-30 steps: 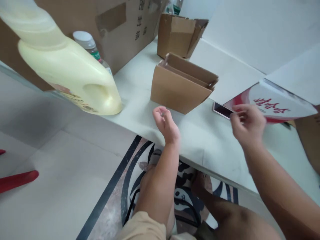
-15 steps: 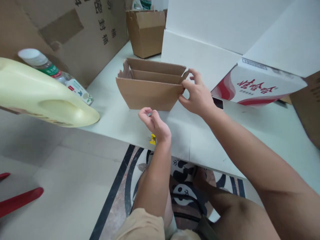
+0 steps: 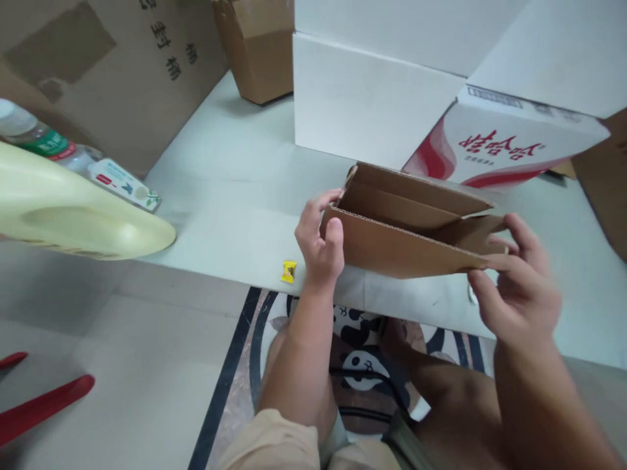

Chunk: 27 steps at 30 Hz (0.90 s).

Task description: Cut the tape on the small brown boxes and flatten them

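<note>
A small brown cardboard box [image 3: 392, 245], its top uncovered, is held between my two hands near the front of the table. My left hand [image 3: 321, 238] grips its left end, thumb on the near wall and fingers around the far side. At the right end, my right hand [image 3: 522, 287] pinches the near corner and side flap between thumb and fingers. The box sits slanted, with its right end closer to me. Just left of my left wrist, a yellow wrapped candy [image 3: 289, 271] lies by the table edge.
On the left lie a pale yellow jug [image 3: 88, 202], a clear bottle [image 3: 42, 137] and a small white carton [image 3: 125, 184]. Large white boxes [image 3: 372, 98] and a red-and-white carton [image 3: 504, 140] stand behind. Another brown box [image 3: 262, 55] is at the back of the table [image 3: 235, 196].
The cardboard box has moved right and nearer to me, and turned. My left hand, apart from it before, now grips its left end. The right hand keeps hold of the right end.
</note>
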Tool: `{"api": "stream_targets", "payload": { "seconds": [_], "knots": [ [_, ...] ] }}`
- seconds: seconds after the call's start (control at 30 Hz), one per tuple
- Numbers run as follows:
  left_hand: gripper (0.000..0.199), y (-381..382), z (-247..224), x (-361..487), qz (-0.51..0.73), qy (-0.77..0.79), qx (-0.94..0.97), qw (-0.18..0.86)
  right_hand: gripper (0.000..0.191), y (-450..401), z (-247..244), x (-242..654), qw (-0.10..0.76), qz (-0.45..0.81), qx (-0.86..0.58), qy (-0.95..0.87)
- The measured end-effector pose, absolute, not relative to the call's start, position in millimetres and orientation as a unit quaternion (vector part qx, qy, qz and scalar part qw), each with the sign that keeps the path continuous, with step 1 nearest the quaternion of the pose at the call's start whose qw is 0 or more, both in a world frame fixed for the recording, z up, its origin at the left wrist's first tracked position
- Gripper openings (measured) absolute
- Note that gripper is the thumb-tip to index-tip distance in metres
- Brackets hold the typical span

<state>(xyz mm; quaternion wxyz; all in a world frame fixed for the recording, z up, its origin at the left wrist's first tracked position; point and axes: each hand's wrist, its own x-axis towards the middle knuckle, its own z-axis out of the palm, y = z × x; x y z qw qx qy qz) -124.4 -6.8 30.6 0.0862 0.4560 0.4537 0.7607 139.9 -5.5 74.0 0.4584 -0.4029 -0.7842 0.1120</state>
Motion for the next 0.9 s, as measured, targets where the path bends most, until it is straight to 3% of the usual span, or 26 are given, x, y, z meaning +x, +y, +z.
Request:
{"api": "stream_targets", "payload": {
  "seconds": [0.1, 0.17, 0.5, 0.77, 0.83, 0.9],
  "knots": [
    [0.032, -6.7, 31.0, -103.5, 0.754, 0.425, 0.484, 0.134, 0.055, -18.0, 49.9, 156.4, 0.518, 0.165, -0.403, -0.736],
    [0.033, -5.0, 29.0, -93.2, 0.745, 0.426, 0.496, 0.133, 0.057, -19.0, 35.7, 160.2, 0.527, 0.197, -0.409, -0.718],
    [0.044, 6.5, 24.2, -59.5, 0.75, 0.471, 0.447, 0.122, 0.048, -15.9, 25.1, 168.3, 0.537, 0.225, -0.383, -0.717],
    [0.046, 8.7, 15.5, -32.5, 0.709, 0.511, 0.463, 0.147, 0.02, -10.8, 34.6, 180.6, 0.586, 0.145, -0.496, -0.624],
    [0.052, 5.9, 13.7, -29.0, 0.689, 0.515, 0.484, 0.163, 0.019, -7.0, 33.8, 185.8, 0.588, 0.123, -0.535, -0.594],
    [0.053, 2.4, 13.0, -27.7, 0.669, 0.52, 0.502, 0.172, 0.031, -1.4, 29.7, 191.5, 0.583, 0.141, -0.542, -0.588]
  ]
}}
